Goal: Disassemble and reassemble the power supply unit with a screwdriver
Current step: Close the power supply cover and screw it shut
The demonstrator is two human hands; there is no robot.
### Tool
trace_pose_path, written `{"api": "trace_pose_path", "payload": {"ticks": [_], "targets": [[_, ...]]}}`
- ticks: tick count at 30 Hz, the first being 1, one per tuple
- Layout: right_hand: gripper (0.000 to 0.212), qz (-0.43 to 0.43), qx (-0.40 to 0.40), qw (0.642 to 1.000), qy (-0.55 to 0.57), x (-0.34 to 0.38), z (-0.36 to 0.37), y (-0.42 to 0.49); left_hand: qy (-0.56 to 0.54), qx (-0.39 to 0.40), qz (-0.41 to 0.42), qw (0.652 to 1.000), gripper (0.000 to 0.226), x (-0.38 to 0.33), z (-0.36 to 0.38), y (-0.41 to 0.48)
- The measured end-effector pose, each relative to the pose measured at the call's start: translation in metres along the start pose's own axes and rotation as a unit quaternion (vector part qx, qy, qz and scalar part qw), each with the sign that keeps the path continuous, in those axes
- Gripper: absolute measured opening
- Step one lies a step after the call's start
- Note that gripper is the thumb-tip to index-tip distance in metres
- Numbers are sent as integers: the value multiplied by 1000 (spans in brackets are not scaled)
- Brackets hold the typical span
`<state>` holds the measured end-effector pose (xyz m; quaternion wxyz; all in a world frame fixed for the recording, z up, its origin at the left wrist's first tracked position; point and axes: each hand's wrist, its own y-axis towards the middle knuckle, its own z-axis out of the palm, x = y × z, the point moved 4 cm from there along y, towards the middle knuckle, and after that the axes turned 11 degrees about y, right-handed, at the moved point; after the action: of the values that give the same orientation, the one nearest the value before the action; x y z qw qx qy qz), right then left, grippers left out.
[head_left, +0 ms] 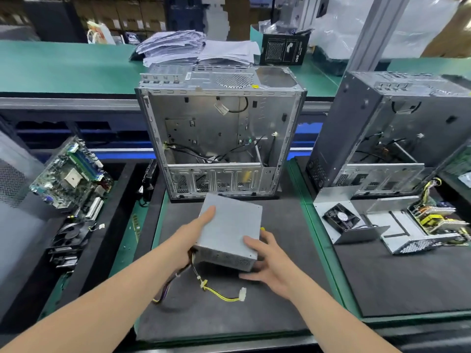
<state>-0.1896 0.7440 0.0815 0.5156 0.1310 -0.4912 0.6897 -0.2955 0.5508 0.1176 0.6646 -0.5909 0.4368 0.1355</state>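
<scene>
Left hand and right hand clamp fingers on the power supply unit. Trailing cables could snag, tipping it

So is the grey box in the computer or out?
Out. The left hand and right hand hold the box in front of the open case.

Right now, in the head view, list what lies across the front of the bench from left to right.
Motherboard → power supply unit → small black fan → exposed circuit board. The open cases behind are left out, since they overlap these.
</scene>
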Motion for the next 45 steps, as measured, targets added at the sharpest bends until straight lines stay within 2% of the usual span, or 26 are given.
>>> {"api": "trace_pose_path", "payload": {"ticks": [2,5,8,10,13,16,18,19,20,21,23,24,26,27,29,31,32,33,34,36,37,40,45], "targets": [[61,3,-9,1000,22,-6,1,2,-2,33,-37,999,87,14,0,4],[59,5,-34,999,5,-9,-2,5,31,108,-87,990,83,30,-7,5],[50,5,-48,999,-2,-6,-1,4,36,204,-81,975,83,36,-17,1],[43,-6,-35,999,-38,1,2,-2,127,216,-59,966,82,38,-24,-3],[41,-15,-12,991,-131,12,8,-10,297,223,-18,928,76,39,-23,-6],[43,-10,-33,975,-218,19,5,-12,343,248,-1,906,56,36,-18,-10],[37,-28,-64,952,-297,27,2,-15,327,252,13,911,48,37,-16,-11],[31,-60,-94,922,-370,35,0,-15,315,248,20,916,47,38,-15,-12],[30,-91,-129,876,-457,45,-1,-15,304,239,27,922,46,40,-14,-11],[37,-118,-161,834,-514,54,-2,-13,295,227,34,928,45,42,-13,-11],[44,-150,-192,835,-493,67,-6,-3,280,200,41,938,42,46,-10,-13],[40,-168,-208,827,-494,73,-9,4,277,185,37,942,42,48,-8,-15],[17,-183,-213,788,-548,77,-15,19,298,149,8,943,48,56,-8,-20],[9,-171,-199,782,-565,74,-18,26,335,129,-13,933,57,59,-10,-22],[25,-137,-169,777,-591,61,-23,40,441,97,-50,891,65,64,-14,-29],[31,-130,-160,756,-621,51,-26,49,523,78,-59,847,45,65,-20,-32],[30,-124,-164,752,-626,49,-27,52,532,74,-56,842,31,65,-22,-32],[27,-117,-171,755,-622,50,-29,55,517,76,-53,851,22,66,-24,-31],[24,-106,-178,759,-617,52,-31,57,474,87,-53,875,16,68,-24,-31],[19,-99,-178,767,-608,58,-34,59,342,128,-60,929,18,73,-20,-34],[17,-105,-173,770,-605,62,-35,59,287,148,-57,945,21,73,-18,-36],[23,-159,-150,777,-591,78,-31,54,170,183,-49,967,18,80,-11,-40],[31,-276,-134,779,-546,118,-9,31,111,133,-13,985,26,97,-8,-42]]}}
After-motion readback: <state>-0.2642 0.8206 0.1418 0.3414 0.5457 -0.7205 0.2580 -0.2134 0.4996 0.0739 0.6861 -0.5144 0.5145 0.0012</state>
